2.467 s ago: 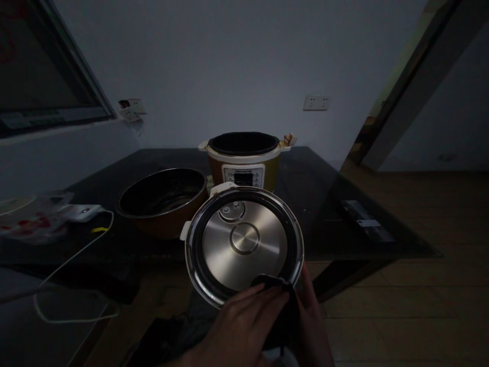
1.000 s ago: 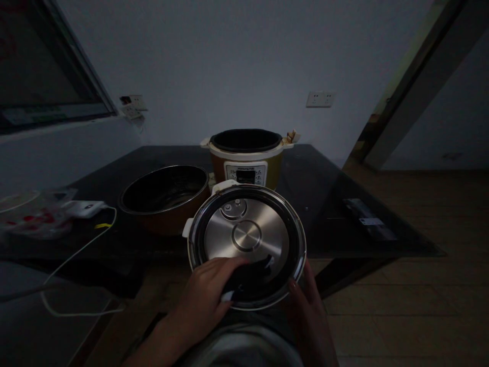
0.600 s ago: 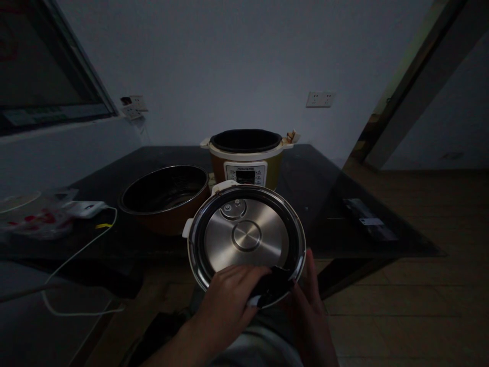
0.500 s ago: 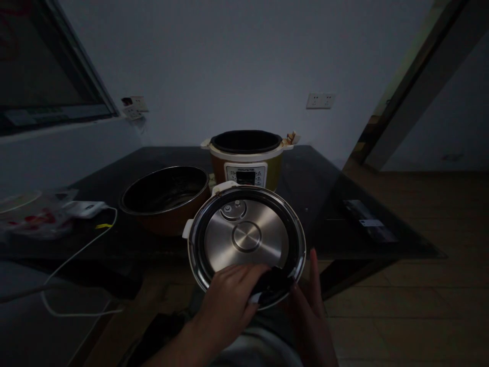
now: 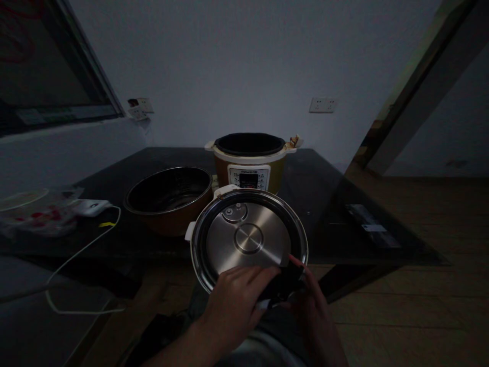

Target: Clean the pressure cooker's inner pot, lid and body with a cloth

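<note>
A round pressure cooker lid [image 5: 217,239] with its steel inner side facing me is held near the table's front edge, its white tabs at the upper left. At the lid's lower rim, my left hand [image 5: 240,295] is closed round a black cloth [image 5: 284,283] with a small white patch. My right hand [image 5: 315,311] grips the cloth's other side at the lower right rim, fingertips over the lid's edge. Whatever supports the lid from below is hidden. Behind it stands the pressure cooker body [image 5: 250,158], uncovered, and to its left an inner pot [image 5: 171,204].
A black table [image 5: 305,214] bears these things. A plastic bag [image 5: 46,216] with a tub and a white power strip [image 5: 91,206] with a hanging cord lie at left. A flat dark packet [image 5: 372,227] lies at right. Wall sockets [image 5: 323,105] are behind.
My right hand has moved up and inward, its fingers now bent over the cloth at the lid's edge. The cloth is lifted and bunched more. The view has shifted slightly.
</note>
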`<action>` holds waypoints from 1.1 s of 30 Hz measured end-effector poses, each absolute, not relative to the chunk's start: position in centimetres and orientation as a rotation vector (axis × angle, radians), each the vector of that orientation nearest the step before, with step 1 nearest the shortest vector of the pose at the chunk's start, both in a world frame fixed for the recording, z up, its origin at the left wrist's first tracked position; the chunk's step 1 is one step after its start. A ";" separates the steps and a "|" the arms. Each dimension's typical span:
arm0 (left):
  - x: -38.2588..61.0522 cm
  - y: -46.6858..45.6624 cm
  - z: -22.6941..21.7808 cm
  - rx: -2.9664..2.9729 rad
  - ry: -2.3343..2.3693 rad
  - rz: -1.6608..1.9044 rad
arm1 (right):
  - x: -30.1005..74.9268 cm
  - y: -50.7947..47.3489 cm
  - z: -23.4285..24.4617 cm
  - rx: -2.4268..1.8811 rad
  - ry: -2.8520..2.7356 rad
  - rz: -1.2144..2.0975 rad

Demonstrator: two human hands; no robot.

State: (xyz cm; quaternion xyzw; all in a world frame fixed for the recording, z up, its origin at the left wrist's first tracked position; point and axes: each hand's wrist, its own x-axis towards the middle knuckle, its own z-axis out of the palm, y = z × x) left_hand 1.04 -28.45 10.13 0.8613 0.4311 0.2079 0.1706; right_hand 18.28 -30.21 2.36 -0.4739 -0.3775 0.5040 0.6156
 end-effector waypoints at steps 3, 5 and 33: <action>1.0 -28.3 10.3 2.474 1.178 0.581 | 18.6 -29.9 2.6 -1.047 -0.886 1.246; 1.0 -28.2 10.3 2.505 1.133 0.549 | 18.6 -29.7 2.9 -1.032 -0.890 1.226; -3.2 -27.8 8.0 2.946 1.011 0.629 | 21.8 -28.5 4.1 -1.281 -1.202 0.573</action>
